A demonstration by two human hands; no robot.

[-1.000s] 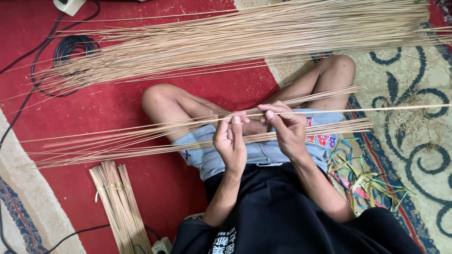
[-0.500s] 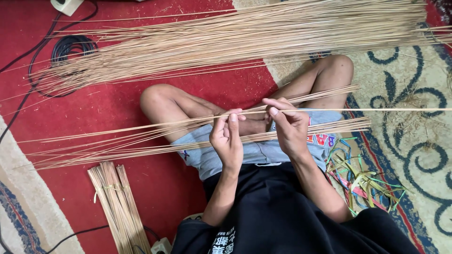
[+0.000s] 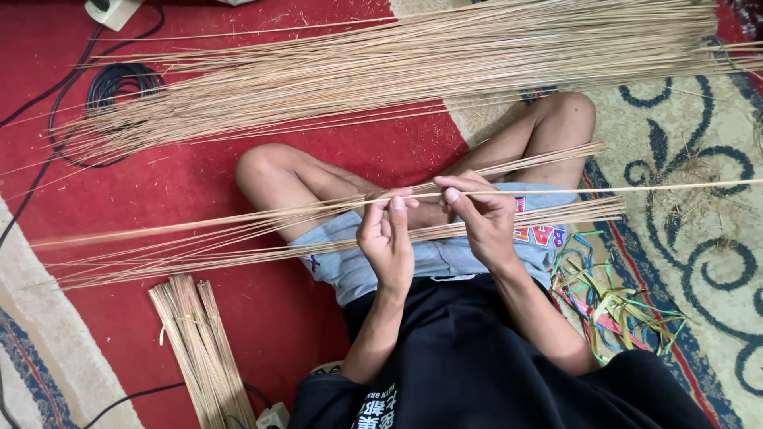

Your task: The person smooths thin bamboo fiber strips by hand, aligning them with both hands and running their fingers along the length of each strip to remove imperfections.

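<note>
I sit cross-legged on a red carpet. My left hand and my right hand are raised over my lap, both pinching one long thin tan stick that runs from my fingers out to the right. Several more thin sticks lie across my thighs, fanning out to the left. A large spread of the same sticks lies on the floor beyond my knees.
A tied bundle of short sticks lies at lower left. Coloured strips are heaped by my right hip. A black cable coil and a white plug block lie at upper left. A patterned beige rug covers the right.
My hands shifted slightly on the single stick, with the fingers regripping it. The sticks on my lap and the floor pile have stayed put.
</note>
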